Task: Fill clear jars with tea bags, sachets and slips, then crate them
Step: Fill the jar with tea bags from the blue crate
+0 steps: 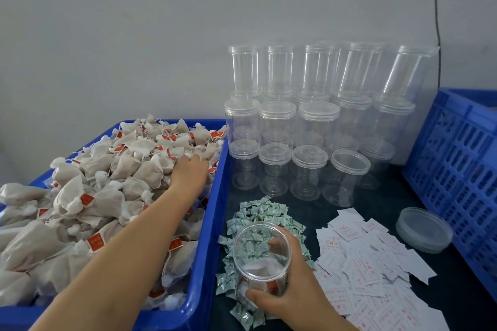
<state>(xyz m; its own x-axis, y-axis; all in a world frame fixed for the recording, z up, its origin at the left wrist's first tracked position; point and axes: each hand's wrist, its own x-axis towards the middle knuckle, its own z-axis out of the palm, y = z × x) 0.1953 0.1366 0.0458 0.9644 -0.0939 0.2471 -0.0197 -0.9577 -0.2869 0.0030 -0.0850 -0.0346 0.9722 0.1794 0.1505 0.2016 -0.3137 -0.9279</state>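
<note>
My right hand point(289, 287) grips an open clear jar point(262, 258) standing over the green sachets point(258, 217); a tea bag or two lies in its bottom. My left hand point(189, 169) reaches into the blue tub point(215, 212) and rests on the heap of tea bags point(107, 191) with red tags, its fingers curled down into the bags. Whether they hold one is hidden. White slips point(371, 263) with red print lie spread to the right of the jar.
Empty lidded jars point(309, 126) are stacked against the wall, one open jar point(347, 177) tilted in the front row. A loose lid point(423, 230) lies by the blue slatted crate point(457, 169) at right. A dark cloth covers the table.
</note>
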